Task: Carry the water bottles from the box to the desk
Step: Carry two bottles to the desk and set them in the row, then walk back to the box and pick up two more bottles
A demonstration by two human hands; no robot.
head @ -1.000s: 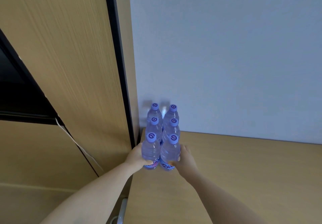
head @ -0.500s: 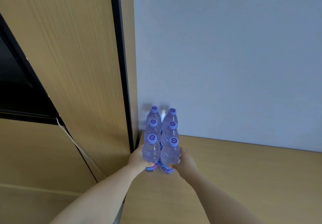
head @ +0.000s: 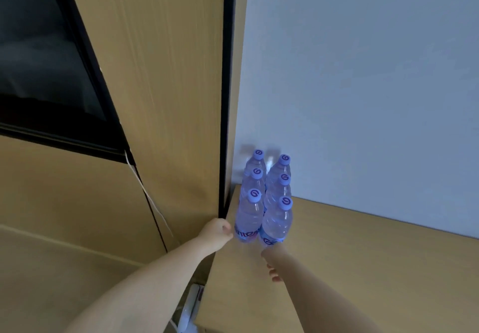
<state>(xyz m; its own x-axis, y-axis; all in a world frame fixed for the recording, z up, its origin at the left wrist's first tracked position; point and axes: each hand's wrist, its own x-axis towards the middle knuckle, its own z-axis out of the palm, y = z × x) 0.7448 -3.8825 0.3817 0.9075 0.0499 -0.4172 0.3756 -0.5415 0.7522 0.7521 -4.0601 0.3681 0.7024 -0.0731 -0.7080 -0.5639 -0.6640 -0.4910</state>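
Several clear water bottles with purple caps stand in two rows in the desk's far left corner, against the wall. The front pair are the left bottle (head: 248, 218) and the right bottle (head: 277, 222). My left hand (head: 217, 232) sits just left of the front left bottle, fingers loosely curled and holding nothing, its knuckles at the label. My right hand (head: 272, 257) is just in front of the front right bottle's base, a little apart from it and empty. The box is not in view.
The wooden desk (head: 363, 268) runs right and toward me. A tall wooden cabinet panel (head: 168, 99) with a black edge stands directly left of the bottles. A white wall (head: 363, 86) is behind them. A white cable (head: 153, 203) and a white power strip (head: 190, 309) are by the desk's left side.
Both hands have let go of the front two bottles and drawn back slightly. The bottles stay standing on the desk.
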